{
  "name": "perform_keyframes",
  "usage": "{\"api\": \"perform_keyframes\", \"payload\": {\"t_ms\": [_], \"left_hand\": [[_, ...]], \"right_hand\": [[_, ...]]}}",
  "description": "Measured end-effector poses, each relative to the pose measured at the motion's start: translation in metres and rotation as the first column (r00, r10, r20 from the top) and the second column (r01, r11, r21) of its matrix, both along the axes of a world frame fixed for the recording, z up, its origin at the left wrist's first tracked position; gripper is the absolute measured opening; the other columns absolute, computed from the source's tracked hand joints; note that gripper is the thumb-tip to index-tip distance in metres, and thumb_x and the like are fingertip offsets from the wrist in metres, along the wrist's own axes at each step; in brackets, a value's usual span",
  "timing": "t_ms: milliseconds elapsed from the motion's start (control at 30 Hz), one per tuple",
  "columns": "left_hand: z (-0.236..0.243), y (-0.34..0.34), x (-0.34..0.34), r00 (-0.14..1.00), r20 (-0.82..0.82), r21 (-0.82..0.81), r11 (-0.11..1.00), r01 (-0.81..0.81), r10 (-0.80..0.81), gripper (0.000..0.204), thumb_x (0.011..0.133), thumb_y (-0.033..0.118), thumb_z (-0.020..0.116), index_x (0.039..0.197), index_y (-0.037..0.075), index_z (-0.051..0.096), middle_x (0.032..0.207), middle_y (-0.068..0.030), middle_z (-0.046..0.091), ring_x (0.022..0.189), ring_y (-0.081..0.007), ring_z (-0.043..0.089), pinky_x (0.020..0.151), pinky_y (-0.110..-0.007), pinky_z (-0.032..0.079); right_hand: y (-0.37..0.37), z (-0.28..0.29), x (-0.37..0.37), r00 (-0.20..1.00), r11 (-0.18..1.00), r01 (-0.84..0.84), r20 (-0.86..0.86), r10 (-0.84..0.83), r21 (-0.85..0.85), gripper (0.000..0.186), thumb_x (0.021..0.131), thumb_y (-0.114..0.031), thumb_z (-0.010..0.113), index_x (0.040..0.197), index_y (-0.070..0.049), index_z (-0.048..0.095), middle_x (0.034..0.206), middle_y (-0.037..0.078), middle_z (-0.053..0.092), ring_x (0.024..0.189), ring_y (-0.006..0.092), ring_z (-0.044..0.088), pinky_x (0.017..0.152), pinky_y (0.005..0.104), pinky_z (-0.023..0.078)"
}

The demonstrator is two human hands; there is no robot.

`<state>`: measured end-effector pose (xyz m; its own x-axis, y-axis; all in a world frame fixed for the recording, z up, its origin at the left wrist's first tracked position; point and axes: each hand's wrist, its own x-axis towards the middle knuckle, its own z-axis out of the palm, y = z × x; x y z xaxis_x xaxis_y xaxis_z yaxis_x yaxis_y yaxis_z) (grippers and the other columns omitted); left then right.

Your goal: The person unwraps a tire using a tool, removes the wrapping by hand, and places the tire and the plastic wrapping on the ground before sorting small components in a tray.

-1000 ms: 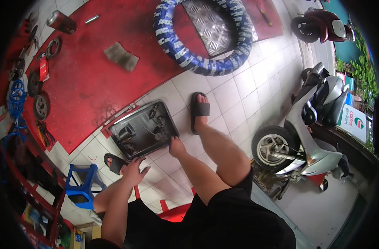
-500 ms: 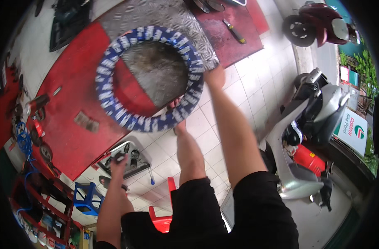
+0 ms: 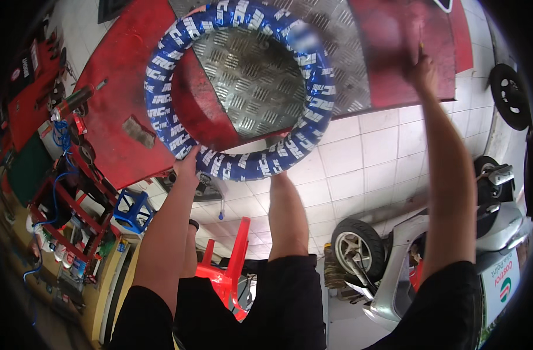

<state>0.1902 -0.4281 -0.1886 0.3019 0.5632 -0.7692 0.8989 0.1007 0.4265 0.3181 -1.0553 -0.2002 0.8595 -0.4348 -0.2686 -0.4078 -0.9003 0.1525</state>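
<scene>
A ring-shaped tire in blue and white printed wrapping stands over the workbench, near its front edge. My left hand grips the tire's lower left side, thumb on the wrapping and the other fingers mostly hidden. Over the red right-hand part of the bench, my right arm is stretched far out. There my right hand is closed around a knife with a yellow handle, its thin blade pointing away from me. Both hand and knife are smeared by motion.
The bench has a metal tread plate between red panels. At left lie a grey block and a cylindrical tool. Below are a blue stool, a red plastic chair and a tool tray. A silver scooter stands at right.
My right hand has left the tire's right side and reached right to the knife. My left hand has come up from over the tool tray onto the tire. The view has shifted.
</scene>
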Motion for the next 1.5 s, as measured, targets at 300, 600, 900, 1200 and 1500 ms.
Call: {"api": "perform_keyframes", "payload": {"t_ms": [300, 600, 900, 1200, 1500], "left_hand": [[0.081, -0.004, -0.026, 0.993, -0.086, 0.358, 0.933, -0.044, 0.08, 0.069, 0.054, 0.032, 0.09, 0.104, -0.005, 0.06, 0.103, -0.018, 0.067, 0.089, -0.0296, 0.067, 0.078, -0.04, 0.055], [0.258, -0.11, 0.042, 0.942, -0.328, 0.502, 0.832, 0.237, -0.071, 0.078, 0.055, 0.036, 0.089, 0.112, -0.004, 0.052, 0.104, -0.0226, 0.065, 0.093, -0.0363, 0.066, 0.081, -0.043, 0.054], [0.369, -0.19, 0.121, 0.685, 0.114, -0.226, 0.653, 0.723, -0.719, 0.074, 0.076, 0.04, 0.073, 0.137, 0.011, 0.041, 0.13, -0.0133, 0.05, 0.111, -0.0338, 0.054, 0.098, -0.044, 0.045], [0.337, -0.231, 0.082, 0.657, 0.409, 0.311, 0.773, 0.553, -0.634, 0.081, 0.061, 0.04, 0.088, 0.115, -0.005, 0.047, 0.102, -0.0212, 0.063, 0.093, -0.0317, 0.064, 0.081, -0.04, 0.05], [0.338, -0.318, 0.082, 0.61, 0.609, 0.112, 0.816, 0.567, -0.507, 0.076, 0.07, 0.021, 0.084, 0.125, -0.007, 0.039, 0.11, -0.015, 0.054, 0.097, -0.0194, 0.056, 0.083, -0.032, 0.047]], "right_hand": [[0.195, 0.119, -0.23, 0.775, 0.598, 0.558, -0.105, -0.623, 0.574, 0.03, 0.076, -0.013, 0.057, 0.102, 0.002, 0.055, 0.092, 0.028, 0.062, 0.09, 0.046, 0.06, 0.08, 0.0518, 0.048], [0.185, 0.289, -0.427, 0.561, 0.437, 0.809, -0.295, -0.774, 0.394, 0.044, 0.074, -0.018, 0.059, 0.113, -0.001, 0.052, 0.1, 0.026, 0.064, 0.098, 0.0423, 0.061, 0.085, 0.0484, 0.049], [0.142, 0.299, -0.393, 0.624, 0.307, 0.738, -0.434, -0.649, 0.601, 0.046, 0.089, -0.033, 0.053, 0.118, 0.003, 0.052, 0.091, 0.021, 0.066, 0.073, 0.0309, 0.068, 0.067, 0.0419, 0.055], [0.225, 0.25, -0.186, 0.95, 0.599, 0.289, -0.146, -0.276, 0.747, 0.048, 0.083, -0.013, 0.052, 0.129, -0.002, 0.042, 0.089, 0.029, 0.064, 0.084, 0.0445, 0.063, 0.074, 0.0509, 0.051], [0.257, 0.105, -0.048, 0.944, 0.648, 0.233, -0.329, 0.028, 0.725, 0.053, 0.09, -0.012, 0.044, 0.139, 0.004, 0.032, 0.11, 0.03, 0.058, 0.096, 0.041, 0.064, 0.079, 0.0455, 0.054]]}}
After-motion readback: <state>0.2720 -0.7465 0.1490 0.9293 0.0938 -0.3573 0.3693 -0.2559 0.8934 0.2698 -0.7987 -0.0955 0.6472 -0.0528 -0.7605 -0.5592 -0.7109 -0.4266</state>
